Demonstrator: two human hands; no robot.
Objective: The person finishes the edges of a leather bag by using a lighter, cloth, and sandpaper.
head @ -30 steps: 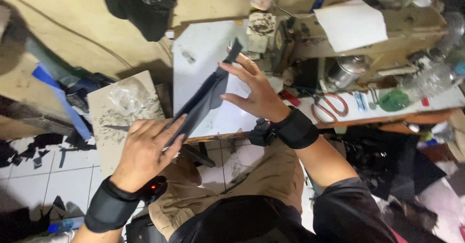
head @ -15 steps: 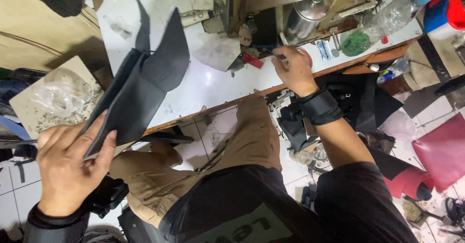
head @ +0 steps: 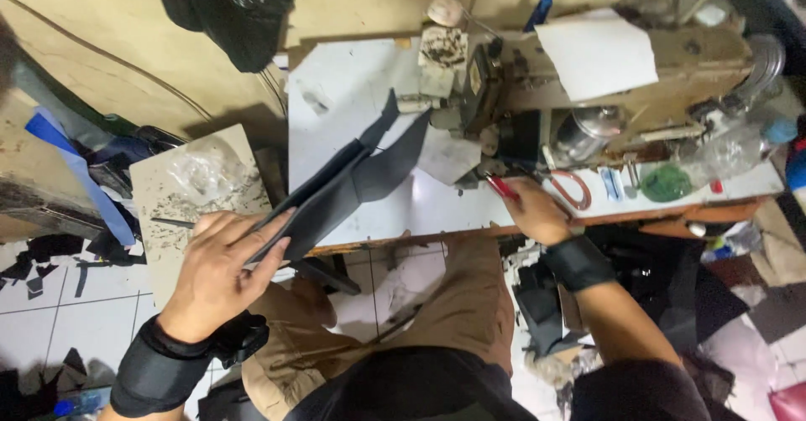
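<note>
Currently, in the head view, a dark cut piece (head: 348,188) is held up in the left hand (head: 222,274), whose fingers are clamped along its lower edge. The piece stands over the white tabletop (head: 336,102), its two pointed flaps spread toward 1 o'clock, just short of the sewing machine (head: 588,77). No part of it is seen under the machine's head, so no stitching is judged to be under way at this moment.

At 3 o'clock from the piece, the right hand (head: 531,211) is laid at the tabletop's front edge, its fingers curled about a red-handled tool (head: 502,187); whether the tool is fully gripped or only touched cannot be told. A pair of scissors (head: 571,190) lies just beside that hand, toward 2 o'clock.

At 9 o'clock from the piece, a board (head: 193,186) strewn with scraps is seen, with dark offcuts on the floor (head: 50,320) below it.

From how things lie, the piece is judged cut and picked up, with trimming or sewing left undone.
</note>
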